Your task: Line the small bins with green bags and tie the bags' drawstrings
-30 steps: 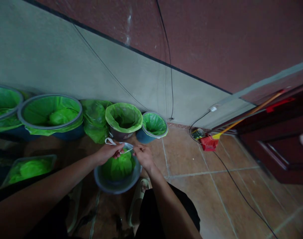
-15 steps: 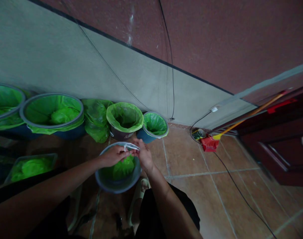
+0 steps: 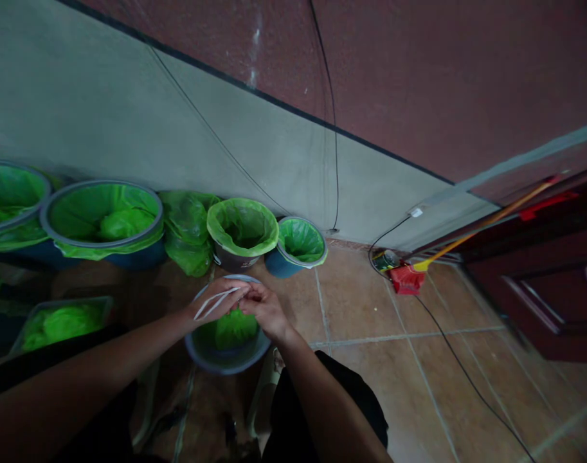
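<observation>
A grey round bin (image 3: 225, 357) stands on the floor in front of me with a bright green bag (image 3: 233, 328) bunched inside it. Both hands meet just above the bag's top. My left hand (image 3: 216, 299) is closed on a thin white tie (image 3: 211, 302), whose loose ends trail left over the hand. My right hand (image 3: 263, 308) is closed in a pinch against the left, on the same tie at the bag's neck.
Along the wall stand more bins lined with green bags: two small ones (image 3: 242, 235) (image 3: 300, 244), a large one (image 3: 100, 222) and another at far left. A loose green bag (image 3: 187, 228) lies between them. A red dustpan (image 3: 406, 280) with a yellow-handled broom and black cables lie at right.
My hands came together over the bin. The white tie, first held spread above the rim, is now gathered at the bag's neck with its ends hanging left.
</observation>
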`<action>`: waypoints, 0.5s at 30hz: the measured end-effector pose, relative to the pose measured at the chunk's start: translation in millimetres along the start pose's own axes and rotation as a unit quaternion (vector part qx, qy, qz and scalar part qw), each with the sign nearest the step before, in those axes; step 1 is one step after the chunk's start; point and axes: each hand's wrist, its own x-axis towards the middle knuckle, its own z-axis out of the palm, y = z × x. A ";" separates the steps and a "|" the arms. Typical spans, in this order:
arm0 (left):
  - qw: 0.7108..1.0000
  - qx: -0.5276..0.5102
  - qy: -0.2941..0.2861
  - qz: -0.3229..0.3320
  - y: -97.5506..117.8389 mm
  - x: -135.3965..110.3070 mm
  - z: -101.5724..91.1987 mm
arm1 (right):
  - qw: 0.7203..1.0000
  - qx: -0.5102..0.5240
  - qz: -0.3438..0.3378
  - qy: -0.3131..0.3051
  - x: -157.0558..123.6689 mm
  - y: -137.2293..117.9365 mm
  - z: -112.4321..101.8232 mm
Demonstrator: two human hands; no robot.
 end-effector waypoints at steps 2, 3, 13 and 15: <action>1.000 0.005 0.007 0.006 3.2 -0.8 0.5 | 0.999 0.042 0.026 0.001 -0.4 3.8 0.2; 1.000 0.009 0.012 0.009 4.5 -1.0 1.1 | 0.998 0.052 0.034 0.004 -0.6 5.5 0.6; 0.991 -0.012 0.058 -0.118 0.4 1.4 6.1 | 0.998 -0.012 0.018 0.058 4.6 14.8 6.3; 0.982 -0.047 0.077 -0.163 -3.8 3.1 7.7 | 0.988 -0.119 -0.016 0.099 2.0 15.1 8.3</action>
